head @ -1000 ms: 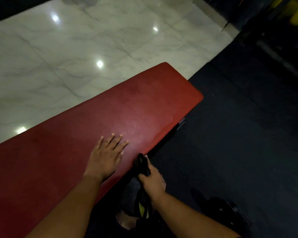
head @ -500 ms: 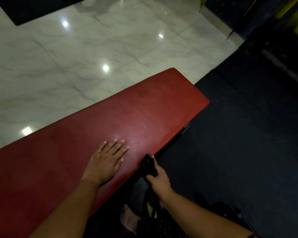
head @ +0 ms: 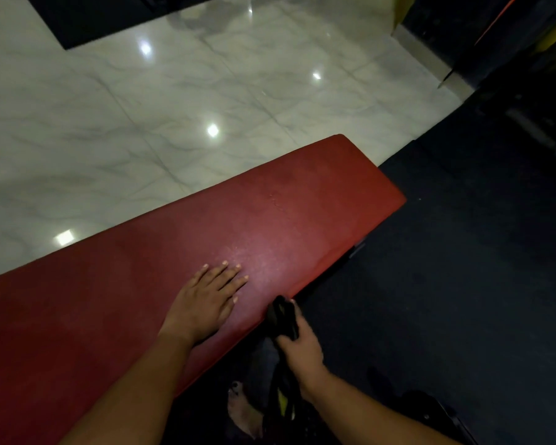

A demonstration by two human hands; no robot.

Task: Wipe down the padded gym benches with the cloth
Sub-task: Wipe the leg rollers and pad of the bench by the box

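The red padded bench point(head: 270, 226) runs long and narrow from the lower left up toward the upper right. Its rounded end points at the seam where the pale marble floor point(head: 142, 123) meets the dark mat point(head: 463, 268). The pad lies level, and a faint sheen shows on it just ahead of the fingers.

The left hand point(head: 203, 303) lies palm down on the pad. Its fingers are straight and a little spread, and they point along the bench toward that far end. It holds nothing, and its forearm comes up from the bottom of the view across the near edge.

The right hand point(head: 299, 346) is off the pad, just beside the bench's near edge and over the mat, with its fingers curled tight round a dark cloth point(head: 281, 316). The cloth is bunched, with its long axis nearly straight up and down in the view. One wad sticks out above the fingers, right against the edge of the pad, though it is too dark to tell whether the two touch. The rest trails down past the wrist, where a yellow patch shows.

A bare foot point(head: 241, 409) stands on the dark floor below the bench edge, between the two forearms.
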